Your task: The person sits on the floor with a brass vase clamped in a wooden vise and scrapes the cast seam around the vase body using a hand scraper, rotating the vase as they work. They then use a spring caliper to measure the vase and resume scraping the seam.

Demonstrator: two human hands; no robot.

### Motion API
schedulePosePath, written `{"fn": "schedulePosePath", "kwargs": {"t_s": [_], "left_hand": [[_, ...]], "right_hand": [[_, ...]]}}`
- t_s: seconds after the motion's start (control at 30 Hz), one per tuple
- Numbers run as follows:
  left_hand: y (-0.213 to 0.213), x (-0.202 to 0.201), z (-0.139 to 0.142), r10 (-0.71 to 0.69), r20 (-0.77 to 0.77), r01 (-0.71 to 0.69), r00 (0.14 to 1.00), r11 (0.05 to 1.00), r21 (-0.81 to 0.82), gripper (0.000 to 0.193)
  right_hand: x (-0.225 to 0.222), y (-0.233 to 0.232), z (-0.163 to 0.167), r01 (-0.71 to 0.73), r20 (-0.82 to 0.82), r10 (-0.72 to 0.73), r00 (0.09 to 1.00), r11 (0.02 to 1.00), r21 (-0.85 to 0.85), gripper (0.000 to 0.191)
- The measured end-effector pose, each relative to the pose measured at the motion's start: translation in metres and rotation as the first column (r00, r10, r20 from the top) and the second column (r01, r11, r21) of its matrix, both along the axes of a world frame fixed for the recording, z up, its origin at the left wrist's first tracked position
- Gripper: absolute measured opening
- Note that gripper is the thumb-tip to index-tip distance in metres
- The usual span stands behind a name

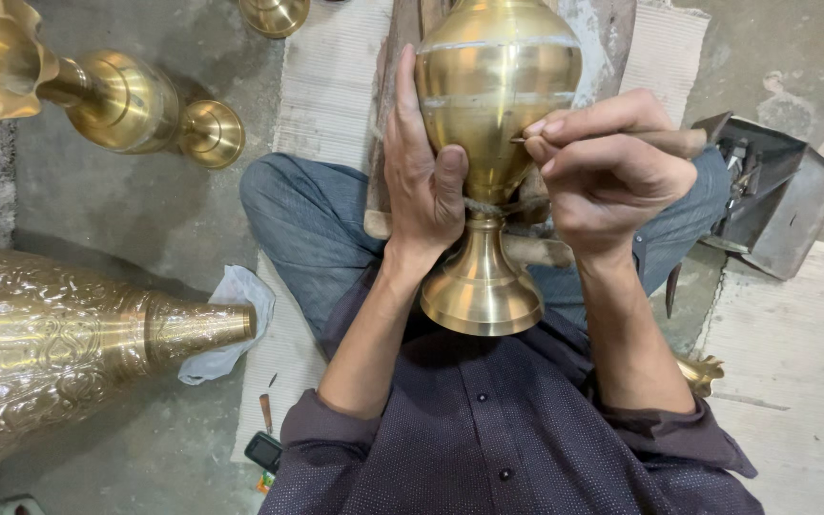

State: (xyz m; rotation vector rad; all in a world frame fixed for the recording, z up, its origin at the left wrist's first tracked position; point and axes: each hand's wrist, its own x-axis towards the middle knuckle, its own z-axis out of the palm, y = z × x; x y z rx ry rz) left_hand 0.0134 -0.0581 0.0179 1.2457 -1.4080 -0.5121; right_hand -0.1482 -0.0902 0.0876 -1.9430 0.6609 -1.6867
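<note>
- Brass vase (pixel 493 114): smooth, bulbous body, two dull scored bands, narrow neck wrapped in cord, flared round foot towards my chest.
- It lies over my crossed legs, above the ribbed mat (pixel 326 86).
- My left hand (pixel 422 181) is flat on its left side, thumb wrapped in front.
- My right hand (pixel 603 172) pinches a thin metal engraving tool (pixel 622 138), tip on the belly's right side.

Engraved brass vessel (pixel 59 343) left, metal box (pixel 779 195) right

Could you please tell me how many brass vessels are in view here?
4, perhaps more beyond the frame: the vase between both hands, a fluted vase lying upper left, a large engraved piece at left, and a base cut off at the top.
</note>
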Motion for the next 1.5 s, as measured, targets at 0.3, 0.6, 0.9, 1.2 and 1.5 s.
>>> {"fn": "schedulePosePath", "kwargs": {"t_s": [0.3,0.6,0.9,1.2,1.5], "left_hand": [[0.001,0.001,0.000,0.000,-0.005,0.001,1.000,1.000,0.012,0.087],[0.001,0.002,0.006,-0.025,-0.029,0.026,0.999,1.000,0.010,0.089],[0.001,0.001,0.005,-0.018,-0.029,0.018,0.999,1.000,0.014,0.089],[0.001,0.000,0.004,-0.007,-0.025,0.007,1.000,1.000,0.006,0.087],[0.002,0.001,0.007,-0.011,-0.029,0.011,1.000,1.000,0.028,0.090]], "right_hand": [[0.003,0.008,-0.002,0.096,-0.023,-0.095,0.995,0.995,0.014,0.027],[0.006,0.007,-0.010,0.072,0.052,-0.072,0.996,0.997,0.004,0.026],[0.000,0.002,-0.011,-0.012,0.032,0.013,0.999,0.999,-0.047,0.023],[0.000,0.004,-0.012,0.016,0.014,-0.015,1.000,0.997,-0.075,0.024],[0.005,0.011,-0.019,0.077,0.053,-0.076,0.996,0.997,-0.013,0.027]]}}
